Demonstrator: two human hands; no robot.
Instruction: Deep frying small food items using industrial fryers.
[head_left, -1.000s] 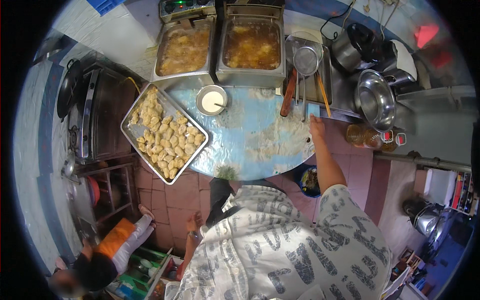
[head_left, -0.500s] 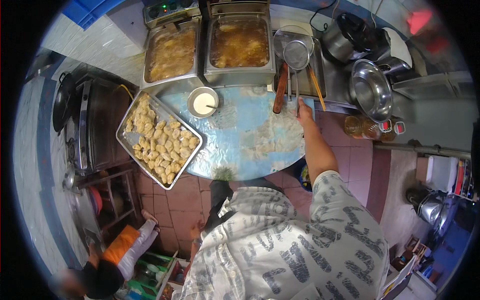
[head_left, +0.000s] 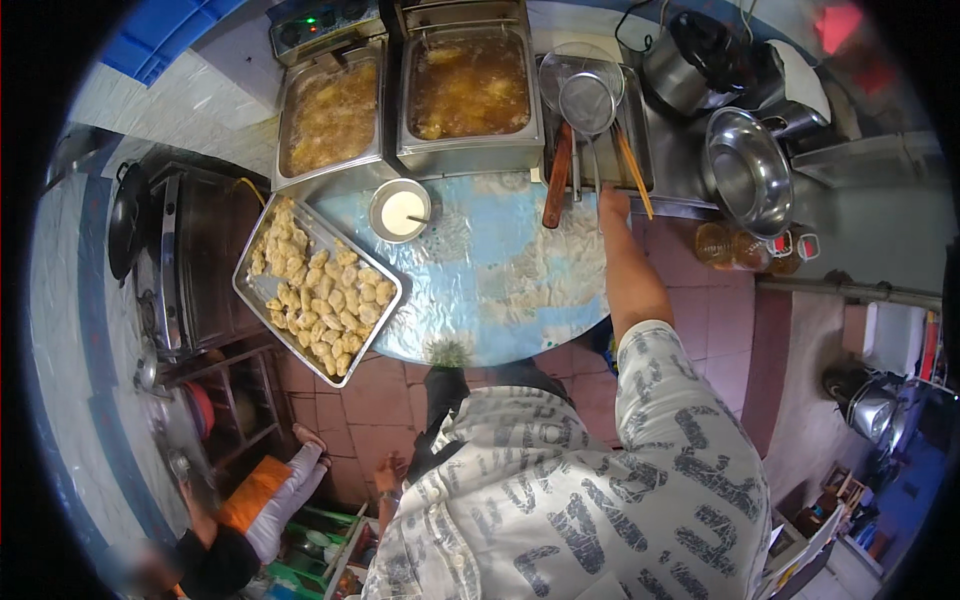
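A wooden handle (head_left: pixel 557 185) and orange sticks (head_left: pixel 633 170) flank the strainer (head_left: pixel 587 103), lying over a metal tray (head_left: pixel 636 100) right of the fryer (head_left: pixel 470 155). The right hand (head_left: pixel 613 203) is at the strainer's handle, its closure unclear; the left hand (head_left: pixel 388 473) hangs loosely open.

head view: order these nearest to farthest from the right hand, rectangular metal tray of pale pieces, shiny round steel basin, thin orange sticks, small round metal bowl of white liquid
From the right hand:
1. Thin orange sticks, just beyond it, slightly right.
2. Shiny round steel basin, to its right.
3. Small round metal bowl, to its left.
4. Rectangular metal tray, farther left.
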